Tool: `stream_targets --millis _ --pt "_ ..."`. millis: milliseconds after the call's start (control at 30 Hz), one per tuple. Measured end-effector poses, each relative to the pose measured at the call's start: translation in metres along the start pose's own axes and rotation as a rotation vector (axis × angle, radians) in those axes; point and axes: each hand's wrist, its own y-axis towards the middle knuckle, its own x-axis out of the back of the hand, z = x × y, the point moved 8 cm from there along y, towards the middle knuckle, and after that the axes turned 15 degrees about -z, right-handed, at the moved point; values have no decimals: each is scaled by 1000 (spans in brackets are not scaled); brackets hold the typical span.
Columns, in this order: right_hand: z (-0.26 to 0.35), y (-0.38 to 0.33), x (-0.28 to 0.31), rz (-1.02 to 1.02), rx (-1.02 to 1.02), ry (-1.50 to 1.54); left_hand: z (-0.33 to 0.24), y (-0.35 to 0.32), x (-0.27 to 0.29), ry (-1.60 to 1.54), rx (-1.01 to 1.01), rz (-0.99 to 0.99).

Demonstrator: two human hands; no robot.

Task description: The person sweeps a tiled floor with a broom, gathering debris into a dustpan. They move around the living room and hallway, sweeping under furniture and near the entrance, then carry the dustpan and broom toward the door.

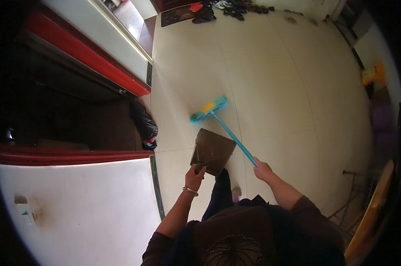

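Note:
My right hand (262,170) is closed round the blue handle of a broom (232,136). The broom's teal and yellow bristle head (208,110) is up ahead over the pale floor, slightly blurred, just beyond the dustpan. My left hand (194,175), with a bracelet at the wrist, grips the handle of a brown dustpan (213,150). The pan lies in front of my leg, its far edge short of the broom head and apart from it. Whether any dirt lies in the pan I cannot make out.
Pale tiled floor (276,88) stretches ahead. Left, a dark doorway has a black bundle (143,124) at its sill, beside a white wall (85,199). Shoes (236,9) and a dark mat (176,17) line the far end. A round wooden tabletop (371,217) stands at right.

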Motion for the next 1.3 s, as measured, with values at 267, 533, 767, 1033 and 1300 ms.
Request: stream_targets --millis 267,533,767,1033,1300 --pt "96 154 58 6 131 -71 -28 100 -30 28 -68 -25" --pt "80 183 106 152 37 -67 -78 190 -40 100 -144 -118" --pt "232 351 163 77 279 -93 -123 322 -71 266 48 -59" --pt "372 452 195 149 471 -167 -191 412 -36 483 124 -182" --pt "353 548 189 138 482 -418 -177 455 -28 464 177 -171"
